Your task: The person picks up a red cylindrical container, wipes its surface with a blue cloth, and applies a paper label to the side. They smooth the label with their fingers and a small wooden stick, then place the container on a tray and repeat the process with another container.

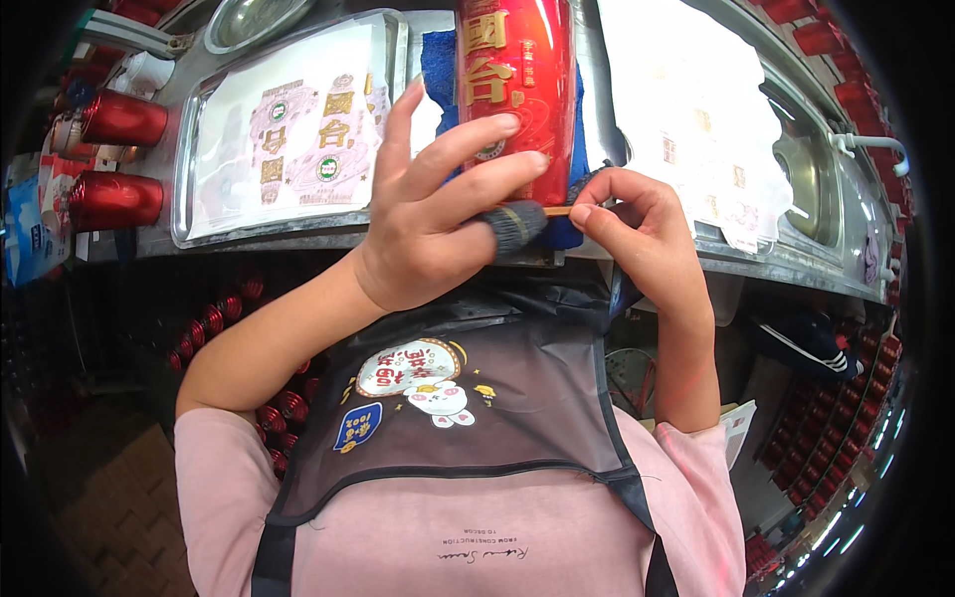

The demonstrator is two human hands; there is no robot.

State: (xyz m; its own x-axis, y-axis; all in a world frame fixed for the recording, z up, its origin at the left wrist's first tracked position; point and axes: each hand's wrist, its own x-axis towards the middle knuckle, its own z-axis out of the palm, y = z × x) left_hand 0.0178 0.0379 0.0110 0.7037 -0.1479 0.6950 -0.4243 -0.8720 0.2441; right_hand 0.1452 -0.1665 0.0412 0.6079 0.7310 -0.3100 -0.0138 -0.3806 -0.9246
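Note:
A glossy red bottle (533,45) with raised gold lettering lies on a blue cloth (439,60), its near end towards me. My left hand (433,201) holds the near part of the bottle, with fingertips on its face and the little finger raised. A grey knitted sleeve (515,226) covers the thumb, which is at the bottle's near end. My right hand (642,216) pinches a thin orange stick-like piece (557,212) between thumb and forefinger, close to that end. Behind the right fingers shows some dark knitted fabric (593,183), partly hidden. What the stick's other end touches is hidden.
Left, a metal tray (183,201) holds printed decal sheets (298,142). More sheets (694,112) lie right, beside a metal sink (802,186) with a white tap (869,142). Red containers (116,201) and a metal bowl (250,22) stand left. Racks of red containers (828,425) line the right.

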